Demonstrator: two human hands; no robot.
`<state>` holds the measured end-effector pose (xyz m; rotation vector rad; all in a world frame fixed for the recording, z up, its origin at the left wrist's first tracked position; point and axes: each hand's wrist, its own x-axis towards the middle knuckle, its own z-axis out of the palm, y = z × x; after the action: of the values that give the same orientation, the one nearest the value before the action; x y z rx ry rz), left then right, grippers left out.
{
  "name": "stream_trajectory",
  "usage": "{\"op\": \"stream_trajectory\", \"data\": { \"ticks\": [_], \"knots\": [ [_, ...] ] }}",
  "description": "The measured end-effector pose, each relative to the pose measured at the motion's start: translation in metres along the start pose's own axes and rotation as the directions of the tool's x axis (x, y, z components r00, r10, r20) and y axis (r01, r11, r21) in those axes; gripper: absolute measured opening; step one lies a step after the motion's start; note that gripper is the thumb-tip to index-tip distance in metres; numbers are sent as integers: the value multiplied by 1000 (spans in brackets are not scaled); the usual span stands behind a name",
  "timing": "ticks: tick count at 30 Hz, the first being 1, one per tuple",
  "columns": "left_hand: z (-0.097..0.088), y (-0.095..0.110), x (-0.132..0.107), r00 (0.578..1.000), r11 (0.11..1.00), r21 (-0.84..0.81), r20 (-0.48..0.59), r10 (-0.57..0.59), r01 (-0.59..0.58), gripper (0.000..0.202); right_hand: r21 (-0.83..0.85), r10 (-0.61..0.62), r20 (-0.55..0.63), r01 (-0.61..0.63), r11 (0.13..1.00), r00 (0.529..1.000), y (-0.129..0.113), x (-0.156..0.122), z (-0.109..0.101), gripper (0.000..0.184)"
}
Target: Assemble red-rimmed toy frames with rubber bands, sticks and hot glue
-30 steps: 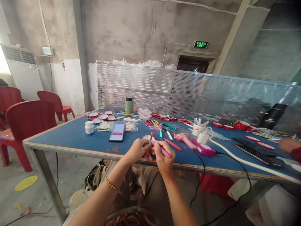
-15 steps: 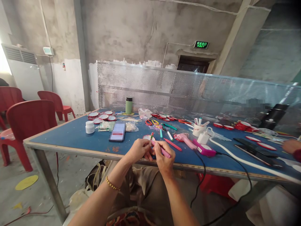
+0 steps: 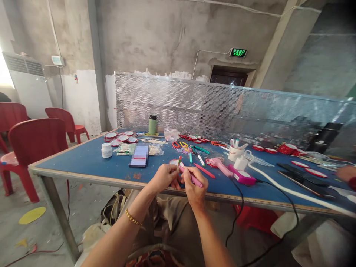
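Left hand (image 3: 166,176): fingers pinched on a thin stick (image 3: 180,161) with red and green at its upper end, stick roughly upright above the bench (image 3: 83,161) near edge. Right hand (image 3: 196,187): fingers closed round a pink pen (image 3: 197,182), slanted, its upper-left end near the left fingertips. Can't tell whether pen and stick touch. Both hands close together.

Just behind them: red-rimmed white disc (image 3: 174,162), partly hidden. Right of it, a red pen (image 3: 206,171) lying flat, then a pink hand tool (image 3: 224,167) and a purple box (image 3: 242,176) beside it. Left: phone (image 3: 139,155), lying in front of bagged sticks (image 3: 155,149); white jar (image 3: 106,151) further left. Green bottle (image 3: 152,126) upright at the back.
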<state>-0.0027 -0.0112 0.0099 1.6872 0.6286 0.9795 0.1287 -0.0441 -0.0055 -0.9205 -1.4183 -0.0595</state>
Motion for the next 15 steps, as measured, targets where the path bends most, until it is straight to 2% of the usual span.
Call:
{"op": "stream_trajectory", "data": {
  "ticks": [15],
  "knots": [
    [1, 3, -1, 1000, 1000, -19, -2, -10, 10, 27, -21, -43, 18, 43, 999, 999, -4, 2, -1, 20]
  ]
}}
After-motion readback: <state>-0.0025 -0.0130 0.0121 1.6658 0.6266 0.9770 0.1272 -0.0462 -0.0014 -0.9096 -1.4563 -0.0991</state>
